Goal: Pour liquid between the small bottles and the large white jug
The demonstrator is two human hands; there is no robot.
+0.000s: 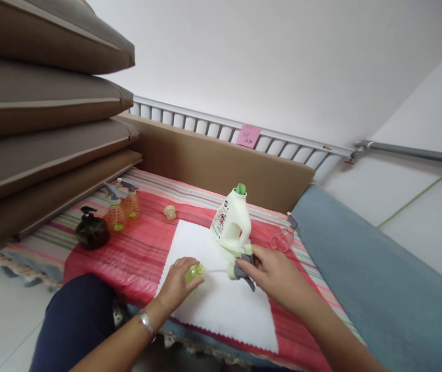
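My left hand (pixel 181 281) is wrapped around a small yellow-green bottle (pixel 195 272), its open neck turned to the right. In my right hand (pixel 271 268) is a grey and green spray head (pixel 240 267), held on its side with a thin pale tube pointing left toward the bottle's mouth. Both hands are above a white cloth (pixel 221 310) with a scalloped edge. Just behind them stands a pale green jug (pixel 233 219) with a handle and an uncapped, bright green spout. Most of the small bottle's body is hidden by my left fingers.
Two orange spray bottles (pixel 116 214) and a dark pump bottle (pixel 92 231) stand at the left. A beige cap (pixel 170 212) lies behind the cloth. At the right is a pink clear spray bottle (pixel 283 239). Stacked brown cushions (pixel 50 101) rise on the left; a cardboard-coloured panel (pixel 205 163) closes the back.
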